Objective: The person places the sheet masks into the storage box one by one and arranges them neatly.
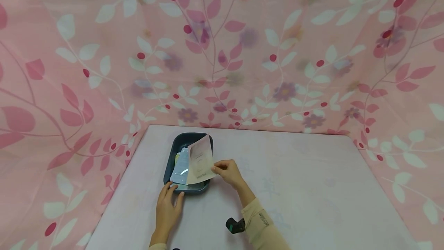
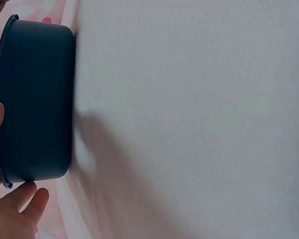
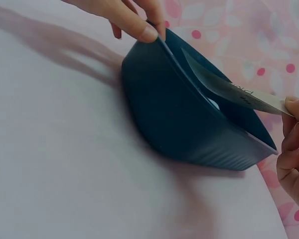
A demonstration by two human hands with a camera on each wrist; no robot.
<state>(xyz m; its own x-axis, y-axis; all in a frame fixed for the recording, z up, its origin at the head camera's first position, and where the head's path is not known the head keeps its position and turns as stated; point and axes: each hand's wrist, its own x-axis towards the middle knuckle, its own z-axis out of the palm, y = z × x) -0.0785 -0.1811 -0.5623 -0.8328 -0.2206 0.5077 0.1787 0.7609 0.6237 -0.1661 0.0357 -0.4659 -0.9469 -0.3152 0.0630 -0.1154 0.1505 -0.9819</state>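
A dark blue plastic basin (image 1: 183, 140) stands at the back left of the white table. My left hand (image 1: 167, 208) holds its near left corner, thumb and fingers about the rim; in the right wrist view that hand's thumb lies against the outer wall of the basin (image 3: 164, 104). Between thumb and fingertips, my right hand (image 1: 229, 173) pinches the right edge of a flat cream packet (image 1: 201, 161) with faint printing. That packet slants over the basin's right side, partly inside it. Light blue packets (image 1: 181, 168) lie beneath, partly covered, with a bit of yellow beside them.
A small black device (image 1: 235, 225) is by the right sleeve on the white tabletop (image 1: 298, 188). Pink floral cloth (image 1: 222, 49) hangs behind the table and along both sides. A dark object peeks in at the bottom edge of the head view.
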